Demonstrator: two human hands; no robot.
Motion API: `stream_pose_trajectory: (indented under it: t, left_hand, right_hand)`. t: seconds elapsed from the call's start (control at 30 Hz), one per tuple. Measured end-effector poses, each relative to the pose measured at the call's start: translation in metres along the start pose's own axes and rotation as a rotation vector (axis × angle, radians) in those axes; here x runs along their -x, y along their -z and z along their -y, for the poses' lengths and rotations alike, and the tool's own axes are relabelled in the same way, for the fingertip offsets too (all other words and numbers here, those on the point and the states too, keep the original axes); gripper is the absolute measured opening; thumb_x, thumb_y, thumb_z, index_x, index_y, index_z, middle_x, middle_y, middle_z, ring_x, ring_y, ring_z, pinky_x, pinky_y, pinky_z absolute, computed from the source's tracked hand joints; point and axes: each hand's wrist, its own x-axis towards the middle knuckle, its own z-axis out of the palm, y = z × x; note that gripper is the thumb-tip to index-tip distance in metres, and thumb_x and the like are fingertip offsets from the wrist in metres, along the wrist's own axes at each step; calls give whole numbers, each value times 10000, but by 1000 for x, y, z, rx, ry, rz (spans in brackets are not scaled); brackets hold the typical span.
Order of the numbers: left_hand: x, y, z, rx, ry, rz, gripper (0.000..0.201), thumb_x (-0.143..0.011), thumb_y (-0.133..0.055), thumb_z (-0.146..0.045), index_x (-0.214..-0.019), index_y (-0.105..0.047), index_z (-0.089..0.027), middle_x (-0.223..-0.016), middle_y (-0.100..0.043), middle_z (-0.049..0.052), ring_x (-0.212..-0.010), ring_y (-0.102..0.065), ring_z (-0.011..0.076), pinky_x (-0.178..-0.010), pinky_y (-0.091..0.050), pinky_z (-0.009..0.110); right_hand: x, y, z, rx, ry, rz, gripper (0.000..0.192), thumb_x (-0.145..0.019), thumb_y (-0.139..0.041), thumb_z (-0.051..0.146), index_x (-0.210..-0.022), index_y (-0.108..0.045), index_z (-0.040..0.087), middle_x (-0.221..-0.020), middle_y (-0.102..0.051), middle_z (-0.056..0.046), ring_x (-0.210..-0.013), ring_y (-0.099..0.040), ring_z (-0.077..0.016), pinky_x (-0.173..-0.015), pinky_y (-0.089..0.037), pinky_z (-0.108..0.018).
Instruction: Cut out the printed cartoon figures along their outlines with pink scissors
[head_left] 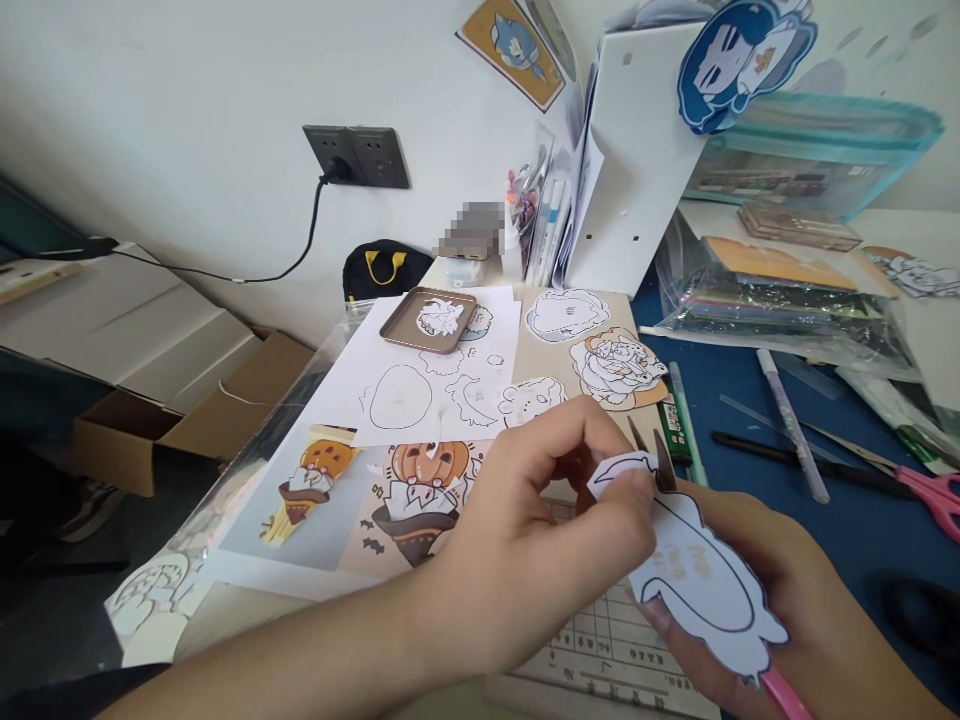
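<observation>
My left hand is closed, pinching the upper end of a white paper cutout between thumb and fingers. Black outlines and faint, pale lettering mark the cutout. Behind the paper, my right hand is wrapped round a pair of scissors; a pink handle shows below and two dark blade tips stick out above the cutout's top edge. The paper hides much of the right hand's fingers and the middle of the scissors. Under both hands lies a printed card with a grid.
Paper cutouts and a brown tray lie on white outline sheets beyond my hands. A colour pumpkin print is at left. Pink-handled scissors and a pen rest on the blue mat. A white file holder stands behind.
</observation>
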Motion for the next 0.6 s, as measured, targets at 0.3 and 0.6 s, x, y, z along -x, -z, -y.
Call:
stream_pose_trajectory:
  t: [0.3,0.6]
  left_hand:
    - [1,0,2,38,3,-4,195,-878,-576,-146,-705,-488,-166,-664,-493,-39,-608,-441,63,-565,-394,138]
    - [1,0,3,83,17,17,202,-896,-573,-165,-712,-492,-172,-674,-540,-34,-626,-507,60,-579,-428,118]
  right_hand:
    - [5,-2,-9,-149,-75,91,190,-573,-588,81,-636,-520,247,-575,-409,67,-502,-372,-111,-415,-352,-179]
    - [9,-3,-11,-302,-143,114,201,-602,-596,76,-626,-484,242,-566,-327,78,-510,-267,-109,-416,-270,-194]
